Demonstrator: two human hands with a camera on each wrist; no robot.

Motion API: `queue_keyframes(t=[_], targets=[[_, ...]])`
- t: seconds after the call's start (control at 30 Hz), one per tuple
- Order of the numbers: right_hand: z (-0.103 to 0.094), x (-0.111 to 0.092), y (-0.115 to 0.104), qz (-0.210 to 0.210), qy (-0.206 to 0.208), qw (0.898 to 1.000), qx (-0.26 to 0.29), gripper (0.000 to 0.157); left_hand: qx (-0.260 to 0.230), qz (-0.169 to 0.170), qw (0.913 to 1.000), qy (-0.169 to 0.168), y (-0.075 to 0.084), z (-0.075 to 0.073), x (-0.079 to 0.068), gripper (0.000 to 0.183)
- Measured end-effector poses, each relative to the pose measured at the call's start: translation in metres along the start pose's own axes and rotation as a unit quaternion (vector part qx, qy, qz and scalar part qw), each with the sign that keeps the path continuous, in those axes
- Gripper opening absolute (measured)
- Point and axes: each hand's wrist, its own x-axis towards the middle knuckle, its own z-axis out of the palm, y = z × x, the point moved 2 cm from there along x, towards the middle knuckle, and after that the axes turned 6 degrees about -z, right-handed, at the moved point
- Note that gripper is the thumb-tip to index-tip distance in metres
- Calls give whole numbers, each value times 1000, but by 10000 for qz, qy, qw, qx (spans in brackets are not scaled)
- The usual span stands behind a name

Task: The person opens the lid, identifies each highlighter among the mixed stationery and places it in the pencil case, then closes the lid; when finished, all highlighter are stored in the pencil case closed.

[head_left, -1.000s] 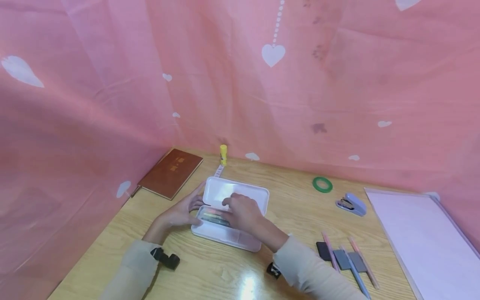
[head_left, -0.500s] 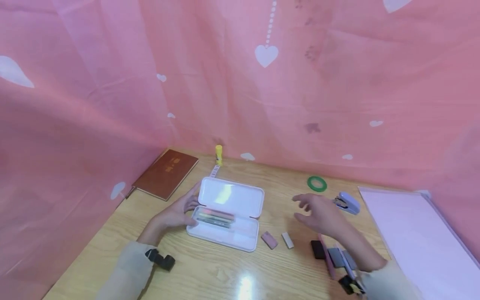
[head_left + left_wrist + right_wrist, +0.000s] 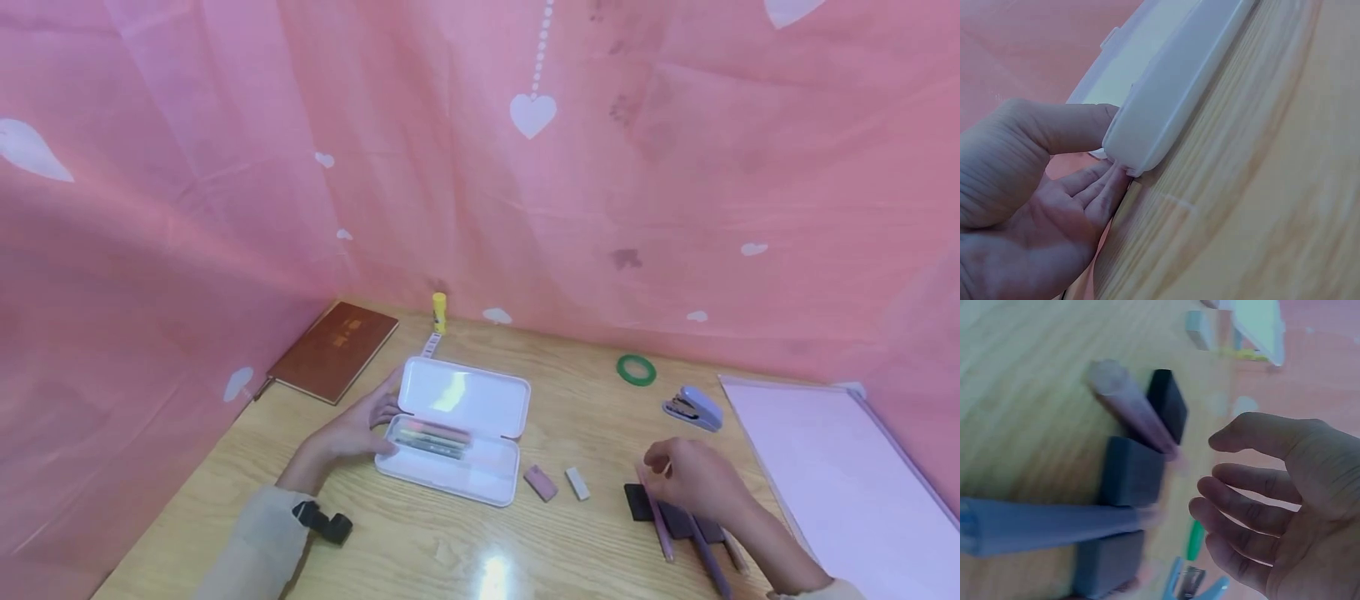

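Note:
My left hand pinches the left end of an open white pencil case, thumb on the rim and fingers low at its end; the left wrist view shows the thumb there. Several pens lie in the case's tray. My right hand hovers with loosely bent fingers over a row of pens and dark blocks. In the right wrist view nothing is between its fingers. A pink pen rests by a black block; a blue pen lies across the grey blocks.
A pink eraser and a white eraser lie right of the case. Behind are a brown notebook, yellow glue stick, green tape roll and stapler. A white sheet lies at right; pink curtain surrounds.
My right hand has left the pencil case, moving right and then down over the pens. The two erasers beside the case came into sight. My left hand stays on the case.

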Motion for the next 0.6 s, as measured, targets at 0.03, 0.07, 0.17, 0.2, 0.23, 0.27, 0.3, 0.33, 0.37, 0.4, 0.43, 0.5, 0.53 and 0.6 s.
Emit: queue_keyframes(t=[0.03,0.07,0.17,0.2,0.23,0.27,0.3,0.33,0.37,0.4,0.43,0.5,0.53,0.6], targets=[[2,0,2,-12,-15,10000,-52,10,-1,8,10000,5,0,0,1,119],[3,0,3,4,-34,10000,-91,8,-6,-1,10000,12,1,0,2,119],[7,1,6,101,-90,9999,-75,10,-45,-27,10000,20,1,0,4,119],[8,1,7,161,-106,9998,-30,10,-48,-24,10000,18,1,0,4,120],[10,1,8,190,-108,9998,22,10,-51,-38,10000,17,2,0,4,120],[11,1,9,256,-107,9996,78,10,-52,-54,10000,17,2,0,3,121],[13,1,9,310,-98,9994,113,11,-39,-59,10000,15,2,0,3,121],[14,0,10,365,-73,9992,146,11,-13,-56,10000,16,2,0,2,121],[16,0,11,407,-34,9990,152,11,2,-41,10000,7,3,0,2,121],[18,0,11,450,14,9989,156,11,10,-57,10000,12,3,1,1,121],[20,0,12,451,68,9988,153,11,19,-93,9999,32,3,1,0,121],[23,1,12,531,147,9984,115,10,14,-116,9999,54,2,1,-1,121],[24,1,12,532,201,9983,106,11,14,-114,9999,71,2,1,-1,121],[25,1,11,539,309,9980,118,14,-1,-126,9999,78,0,2,-2,121]])
